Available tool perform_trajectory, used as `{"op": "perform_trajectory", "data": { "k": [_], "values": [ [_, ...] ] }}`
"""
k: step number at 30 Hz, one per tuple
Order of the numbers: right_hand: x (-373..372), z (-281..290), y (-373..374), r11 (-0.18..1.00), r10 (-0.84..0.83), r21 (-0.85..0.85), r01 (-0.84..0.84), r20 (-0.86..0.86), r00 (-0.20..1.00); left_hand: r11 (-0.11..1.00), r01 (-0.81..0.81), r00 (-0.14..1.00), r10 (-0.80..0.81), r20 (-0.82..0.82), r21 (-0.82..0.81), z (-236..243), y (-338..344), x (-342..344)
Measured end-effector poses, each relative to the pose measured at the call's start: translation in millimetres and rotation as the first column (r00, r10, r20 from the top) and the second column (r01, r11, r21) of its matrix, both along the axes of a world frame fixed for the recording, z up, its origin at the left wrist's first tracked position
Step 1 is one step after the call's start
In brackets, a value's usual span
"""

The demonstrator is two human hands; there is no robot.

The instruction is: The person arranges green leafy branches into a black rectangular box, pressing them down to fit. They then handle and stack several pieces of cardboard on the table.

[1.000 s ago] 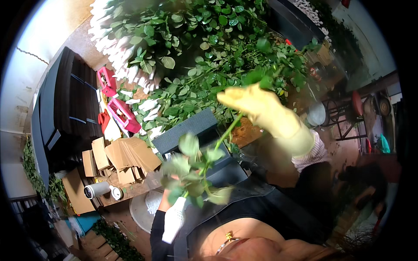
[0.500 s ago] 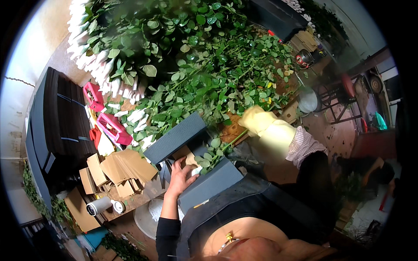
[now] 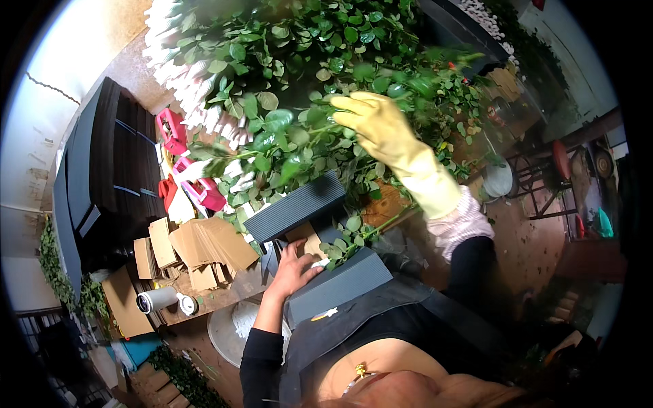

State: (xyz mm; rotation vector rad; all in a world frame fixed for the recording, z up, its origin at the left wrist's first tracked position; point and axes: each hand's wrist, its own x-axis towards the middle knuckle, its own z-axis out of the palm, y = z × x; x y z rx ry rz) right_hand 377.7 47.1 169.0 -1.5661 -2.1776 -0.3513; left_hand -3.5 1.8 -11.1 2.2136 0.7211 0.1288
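A grey corrugated cardboard wrap [image 3: 340, 289] lies folded open in front of me. Inside it are a brown cardboard piece [image 3: 307, 239] and a leafy stem [image 3: 355, 239] whose white-covered end [image 3: 320, 264] points left. My bare left hand [image 3: 294, 270] holds the brown piece at the wrap's left end, thumb beside the white-covered end. In a yellow rubber glove, my right hand [image 3: 371, 122] is closed round a leafy stem [image 3: 292, 139] above the pile of leafy stems [image 3: 272, 41]. The held stem's leaves are blurred, and the glove hides part of it.
Brown cardboard pieces [image 3: 211, 245] lie to the left, beside a white cylindrical container [image 3: 156, 299] and a white lid [image 3: 188, 304]. Pink plastic holders [image 3: 171, 130] and a tall stack of dark cardboard [image 3: 112, 163] stand behind them. A metal frame [image 3: 544, 183] is on the right.
My right glove has moved from the table's right edge up and left over the pile, with a leafy stem in it. My left hand keeps its place on the wrap. The view has shifted slightly.
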Motion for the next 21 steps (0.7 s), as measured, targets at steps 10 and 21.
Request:
{"op": "perform_trajectory", "data": {
  "k": [10,21],
  "values": [
    [61.8,-101.6,-138.5,0.810,-0.024,-0.546,-0.212,-0.393,0.919,0.929,-0.270,0.936,0.315,0.155,-0.254,-13.9,-6.9,1.4],
    [8.3,-117.6,22.1,0.718,-0.302,-0.618,0.321,0.138,0.943,0.975,-0.067,0.994,0.082,0.066,-0.210,-0.6,-2.3,3.5]
  ]
}}
